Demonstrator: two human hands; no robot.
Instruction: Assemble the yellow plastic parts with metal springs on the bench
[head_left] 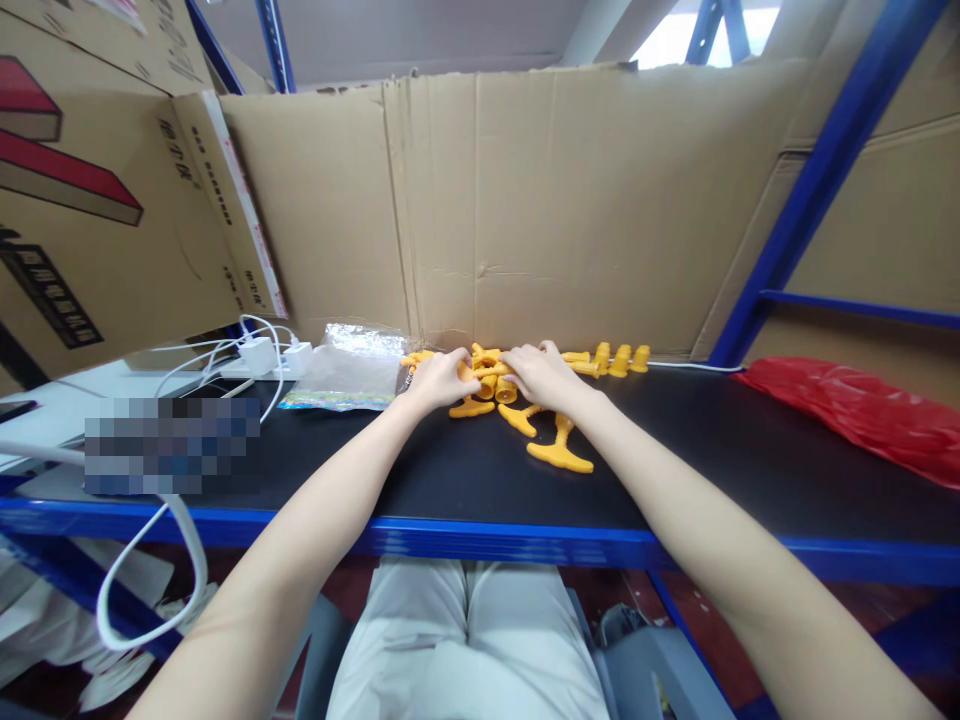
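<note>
left hand (439, 380): palm down, fingers curled on yellow plastic pieces (491, 384), grip cannot tell | right hand (541, 376): palm down, fingers bent over same pile, grip cannot tell | arms: stretched forward, converging | pieces: frame centre, on black table (712, 450)

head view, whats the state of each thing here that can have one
left hand: on the yellow pieces, grip unclear
right hand: on the same heap, grip unclear
yellow pieces: heaped, some lying loose
end row: upright by the cardboard
clear bag: lying crumpled
red bag: lying flat
white chargers: cables attached
</note>
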